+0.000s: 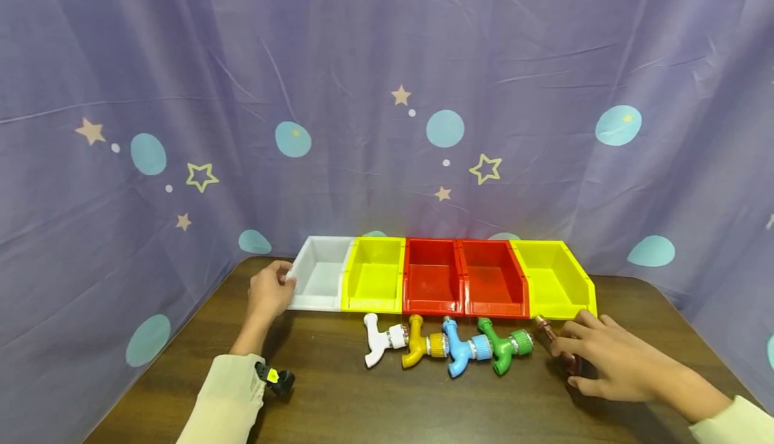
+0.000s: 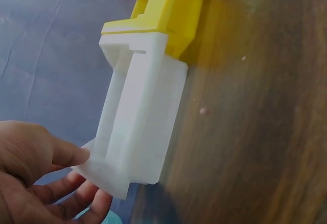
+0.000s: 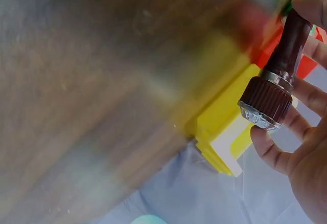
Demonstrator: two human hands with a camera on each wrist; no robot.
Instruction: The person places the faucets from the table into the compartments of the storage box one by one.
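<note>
My left hand (image 1: 270,294) is at the left end of a row of plastic bins and pinches the side rim of the white bin (image 2: 148,116); in the left wrist view the thumb lies over the rim, fingers beneath. At the right my right hand (image 1: 611,360) grips a dark brown tap (image 3: 271,81) with a ribbed cap, its body partly hidden by the hand in the head view. A white tap (image 1: 377,341), a yellow tap (image 1: 417,346), a blue tap (image 1: 462,350) and a green tap (image 1: 502,346) lie side by side in front of the bins.
Beyond the white bin stand a yellow bin (image 1: 373,304), two red bins, one left (image 1: 432,307) and one right (image 1: 496,308), and another yellow bin (image 1: 562,309). All sit on a brown wooden table (image 1: 387,410). A purple patterned curtain (image 1: 363,61) hangs behind.
</note>
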